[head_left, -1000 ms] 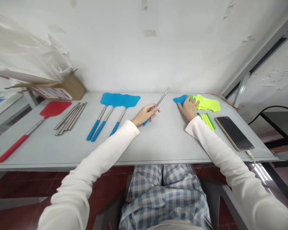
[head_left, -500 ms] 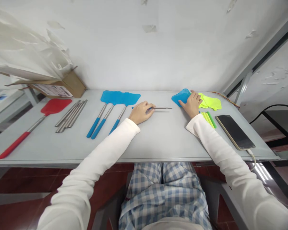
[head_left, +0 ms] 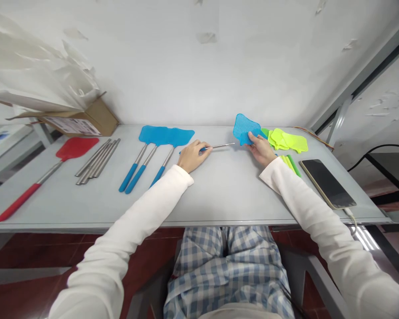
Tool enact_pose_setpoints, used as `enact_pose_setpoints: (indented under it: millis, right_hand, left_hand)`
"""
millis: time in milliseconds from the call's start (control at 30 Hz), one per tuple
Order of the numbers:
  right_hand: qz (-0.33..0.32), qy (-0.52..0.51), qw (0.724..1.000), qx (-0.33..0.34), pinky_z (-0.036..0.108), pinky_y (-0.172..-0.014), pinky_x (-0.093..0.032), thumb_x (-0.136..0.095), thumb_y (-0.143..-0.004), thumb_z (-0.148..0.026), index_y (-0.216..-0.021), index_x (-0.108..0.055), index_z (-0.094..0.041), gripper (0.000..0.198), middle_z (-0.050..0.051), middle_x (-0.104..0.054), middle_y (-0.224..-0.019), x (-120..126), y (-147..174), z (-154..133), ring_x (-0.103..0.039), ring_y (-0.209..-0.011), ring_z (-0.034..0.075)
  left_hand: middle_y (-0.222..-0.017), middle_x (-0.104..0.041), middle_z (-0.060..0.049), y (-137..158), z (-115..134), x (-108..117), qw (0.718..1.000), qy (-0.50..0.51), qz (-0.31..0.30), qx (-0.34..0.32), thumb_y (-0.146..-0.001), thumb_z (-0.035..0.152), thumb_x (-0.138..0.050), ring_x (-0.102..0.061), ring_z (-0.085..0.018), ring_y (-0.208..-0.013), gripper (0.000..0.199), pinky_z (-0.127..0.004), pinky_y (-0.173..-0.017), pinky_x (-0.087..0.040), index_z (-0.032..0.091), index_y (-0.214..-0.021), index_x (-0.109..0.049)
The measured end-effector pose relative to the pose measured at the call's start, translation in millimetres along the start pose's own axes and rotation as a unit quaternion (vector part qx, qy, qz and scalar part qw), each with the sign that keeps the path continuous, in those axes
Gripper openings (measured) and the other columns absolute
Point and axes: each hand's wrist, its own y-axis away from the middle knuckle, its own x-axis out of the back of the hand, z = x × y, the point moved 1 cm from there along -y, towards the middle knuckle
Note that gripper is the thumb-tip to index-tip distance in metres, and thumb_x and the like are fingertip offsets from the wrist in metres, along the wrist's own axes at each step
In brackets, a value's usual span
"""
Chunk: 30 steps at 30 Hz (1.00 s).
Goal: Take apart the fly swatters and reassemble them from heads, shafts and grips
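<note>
Head view: at far L of the table (head_left: 219, 195), a red swatter (head_left: 77, 148) was laid, w/ metal tubes (head_left: 98, 162) bunched just beside it, then three blue swatters (head_left: 166, 136), heads overlapping. Next to these, the L hand (head_left: 193, 156) was closed round the blue grip (head_left: 204, 149) of a metal rod (head_left: 223, 145), bare end stuck out past the hand twd the R. A small gap was left btwn that tip & a blue swatter head (head_left: 244, 126), which was pinched by the R hand (head_left: 262, 150), thumb on top; its mesh was tilted up at the hand's L side, neck turned twd the rod. Beyond & R of that hand, yellow-green heads (head_left: 289, 141) were piled, w/ loose grips (head_left: 291, 164) near the wrist & a phone (head_left: 327, 184) plugged in at far R.

Hard to see, L to R: third blue swatter's grip end was cut off by the L sleeve (head_left: 166, 197); most of the blue grip was covered by the L hand. Whether a darker blue patch (head_left: 260, 133) by the R thumb belonged to the held head or a 2nd one couldn't be told. Loose grips were partly blocked by the R cuff (head_left: 271, 176).
</note>
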Motion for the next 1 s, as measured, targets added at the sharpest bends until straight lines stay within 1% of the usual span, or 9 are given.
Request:
enact_pose_setpoints:
  millis: [100, 200, 300, 433, 567, 700, 867, 1000]
  right_hand:
    - [0.001, -0.031, 0.999, 0.011, 0.035, -0.089, -0.058, -0.079, -0.07, -0.03, -0.088, -0.062, -0.023, 0.027, 0.002, -0.074, -0.104, -3.6, 3.1, 0.9, -0.068, -0.099, 0.017]
    - [0.005, -0.05, 0.999, 0.02, 0.036, -0.094, -0.057, -0.081, -0.068, -0.029, -0.09, -0.063, -0.022, 0.029, 0.001, -0.074, -0.105, -5.4, 5.0, 1.2, -0.069, -0.102, 0.017]
    - [0.006, -0.067, 0.997, 0.023, 0.035, -0.094, -0.057, -0.082, -0.066, -0.028, -0.091, -0.064, -0.022, 0.031, 0.0, -0.075, -0.104, -7.0, 6.9, 1.8, -0.069, -0.101, 0.017]
    - [-0.003, -0.063, 0.998, 0.021, 0.035, -0.094, -0.057, -0.082, -0.067, -0.028, -0.091, -0.066, -0.022, 0.029, 0.0, -0.075, -0.104, -9.8, 9.3, 3.4, -0.069, -0.103, 0.018]
    - [-0.015, -0.062, 0.998, 0.022, 0.037, -0.095, -0.057, -0.082, -0.067, -0.029, -0.088, -0.066, -0.022, 0.027, 0.001, -0.076, -0.103, -10.7, 9.9, 4.6, -0.069, -0.104, 0.019]
    - [-0.014, -0.062, 0.998, 0.01, 0.037, -0.096, -0.057, -0.081, -0.069, -0.029, -0.086, -0.065, -0.023, 0.024, 0.0, -0.076, -0.101, -9.9, 9.5, 5.3, -0.069, -0.103, 0.018]
    - [-0.027, -0.052, 0.998, 0.01, 0.037, -0.097, -0.056, -0.081, -0.07, -0.031, -0.087, -0.065, -0.022, 0.025, 0.001, -0.076, -0.107, -10.5, 10.6, 5.3, -0.069, -0.107, 0.018]
    - [-0.044, -0.067, 0.997, 0.013, 0.038, -0.098, -0.057, -0.082, -0.068, -0.032, -0.088, -0.066, -0.023, 0.027, 0.001, -0.076, -0.106, -11.9, 13.4, 6.0, -0.069, -0.107, 0.019]
  left_hand:
    - [-0.097, -0.066, -0.006, -0.1, -0.6, -0.3, 1.0, 0.006, 0.014, 0.013, -0.094, 0.047, -0.049, -0.061, -0.019, -0.091, 0.032, -0.028, -0.073, -0.041, 0.024, -0.1, -0.071]
    - [-0.097, -0.067, -0.006, -0.2, -0.8, -0.1, 0.999, 0.008, 0.021, 0.024, -0.094, 0.047, -0.048, -0.061, -0.02, -0.092, 0.033, -0.029, -0.074, -0.041, 0.023, -0.1, -0.071]
    - [-0.096, -0.067, -0.006, -0.1, -0.1, 0.1, 0.999, 0.012, 0.019, 0.027, -0.094, 0.047, -0.047, -0.06, -0.02, -0.091, 0.033, -0.029, -0.072, -0.04, 0.023, -0.098, -0.07]
    - [-0.096, -0.068, -0.006, 0.4, 1.3, 0.3, 0.999, 0.008, 0.015, 0.03, -0.094, 0.047, -0.047, -0.061, -0.02, -0.09, 0.033, -0.029, -0.07, -0.04, 0.024, -0.098, -0.07]
    - [-0.096, -0.068, -0.007, 0.7, 2.2, 0.8, 0.999, -0.001, 0.016, 0.034, -0.094, 0.046, -0.048, -0.061, -0.021, -0.093, 0.032, -0.029, -0.071, -0.04, 0.023, -0.098, -0.071]
    - [-0.097, -0.068, -0.007, 0.8, 2.8, 1.5, 0.999, 0.005, 0.017, 0.035, -0.094, 0.046, -0.048, -0.061, -0.022, -0.094, 0.032, -0.029, -0.072, -0.041, 0.023, -0.098, -0.07]
    - [-0.096, -0.068, -0.006, 1.0, 2.4, 1.1, 0.999, 0.01, 0.02, 0.033, -0.093, 0.046, -0.049, -0.061, -0.021, -0.091, 0.031, -0.029, -0.072, -0.041, 0.023, -0.096, -0.07]
    - [-0.099, -0.07, -0.006, 1.7, 3.1, 1.0, 0.999, 0.007, 0.02, 0.029, -0.094, 0.045, -0.047, -0.061, -0.021, -0.093, 0.031, -0.029, -0.072, -0.04, 0.023, -0.096, -0.07]
